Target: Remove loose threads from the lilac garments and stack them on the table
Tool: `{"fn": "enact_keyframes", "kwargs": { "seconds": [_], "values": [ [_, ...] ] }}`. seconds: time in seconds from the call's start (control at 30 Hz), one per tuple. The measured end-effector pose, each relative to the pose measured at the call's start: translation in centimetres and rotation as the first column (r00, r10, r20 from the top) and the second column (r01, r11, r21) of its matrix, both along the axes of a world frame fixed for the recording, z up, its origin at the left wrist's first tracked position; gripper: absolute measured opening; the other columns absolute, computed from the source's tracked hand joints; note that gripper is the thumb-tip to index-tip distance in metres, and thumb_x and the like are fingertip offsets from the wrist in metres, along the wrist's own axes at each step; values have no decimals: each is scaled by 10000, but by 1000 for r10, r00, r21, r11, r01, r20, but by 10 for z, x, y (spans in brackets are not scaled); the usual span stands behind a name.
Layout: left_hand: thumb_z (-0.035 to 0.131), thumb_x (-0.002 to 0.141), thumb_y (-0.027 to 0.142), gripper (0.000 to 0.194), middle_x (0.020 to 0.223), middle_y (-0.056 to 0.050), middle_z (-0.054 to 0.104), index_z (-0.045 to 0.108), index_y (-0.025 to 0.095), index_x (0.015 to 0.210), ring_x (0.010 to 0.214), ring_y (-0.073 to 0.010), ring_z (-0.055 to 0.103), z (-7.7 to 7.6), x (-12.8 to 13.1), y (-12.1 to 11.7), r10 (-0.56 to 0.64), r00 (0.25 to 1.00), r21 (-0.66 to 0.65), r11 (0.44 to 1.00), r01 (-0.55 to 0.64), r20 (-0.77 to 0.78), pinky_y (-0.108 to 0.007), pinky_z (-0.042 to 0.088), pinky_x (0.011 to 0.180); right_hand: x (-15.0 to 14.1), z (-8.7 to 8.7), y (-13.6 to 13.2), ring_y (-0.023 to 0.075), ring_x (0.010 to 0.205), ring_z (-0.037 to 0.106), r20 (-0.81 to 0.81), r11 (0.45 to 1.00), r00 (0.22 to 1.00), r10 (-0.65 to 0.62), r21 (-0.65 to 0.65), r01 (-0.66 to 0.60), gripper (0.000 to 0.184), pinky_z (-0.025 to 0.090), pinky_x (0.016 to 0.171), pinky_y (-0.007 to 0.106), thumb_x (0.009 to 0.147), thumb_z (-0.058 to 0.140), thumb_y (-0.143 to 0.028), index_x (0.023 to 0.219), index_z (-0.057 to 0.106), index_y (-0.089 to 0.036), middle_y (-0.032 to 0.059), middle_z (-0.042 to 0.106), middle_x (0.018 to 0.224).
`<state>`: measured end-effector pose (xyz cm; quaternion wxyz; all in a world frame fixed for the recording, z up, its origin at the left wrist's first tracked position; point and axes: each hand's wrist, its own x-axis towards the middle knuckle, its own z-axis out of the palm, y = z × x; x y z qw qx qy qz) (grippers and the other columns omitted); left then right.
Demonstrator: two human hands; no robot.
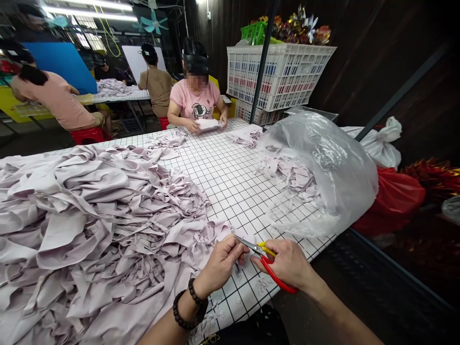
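My right hand (289, 261) is wrapped round the handles of a pair of scissors (254, 247), one handle red and the other yellow. The metal blades reach left to the fingertips of my left hand (225, 256). That hand is closed in a pinch on a piece of pale lilac fabric (247, 238), mostly hidden by the fingers. Beside it on the left lies a large heap of the same fabric (108, 211), with many narrow strips. Small fabric scraps (264, 286) are scattered on the table just below the scissors.
The table (223, 177) has a white top with a black grid. On its right lies a clear plastic bag (341, 163) with fabric pieces inside. Across the table a person (196, 96) handles folded fabric. A white crate (276, 72) stands behind. Other people sit at the back left.
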<state>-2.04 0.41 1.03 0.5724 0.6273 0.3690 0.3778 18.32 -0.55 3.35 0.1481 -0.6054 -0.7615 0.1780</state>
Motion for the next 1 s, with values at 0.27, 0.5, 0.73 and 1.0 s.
{"fn": "enact_keyframes", "kwargs": {
  "seconds": [0.27,0.5,0.73,1.0],
  "values": [
    [675,702,371,501,1368,-144,393,556,195,1156,1253,-363,332,-34,-4,24,511,551,499,846,-188,-660,-517,250,1024,34,-1,9,117,551,419,-98,967,979,-178,-204,155,358,302,494,224,724,614,-460,639,366,-217,-49,468,584],
    [512,750,132,244,958,-57,568,574,191,979,853,-185,576,-68,-13,50,288,598,307,949,-74,-747,-271,440,734,70,-12,91,185,717,581,-14,912,920,-391,-143,385,201,382,589,250,787,549,-410,815,543,-210,40,637,793],
    [573,751,262,327,997,-69,540,588,191,1070,880,-229,557,51,-149,132,812,288,772,577,-267,-508,-357,478,806,76,-43,224,217,938,584,1,875,877,-480,71,479,267,393,751,258,731,603,-181,986,544,-132,120,630,1016],
    [327,809,661,696,1466,-122,233,509,123,1212,1234,-447,302,124,-240,173,689,-406,798,539,-268,-601,-609,318,855,35,-70,254,176,859,591,-176,875,872,-457,90,476,184,389,729,241,788,562,-192,971,562,-171,61,650,920]
  ]
}}
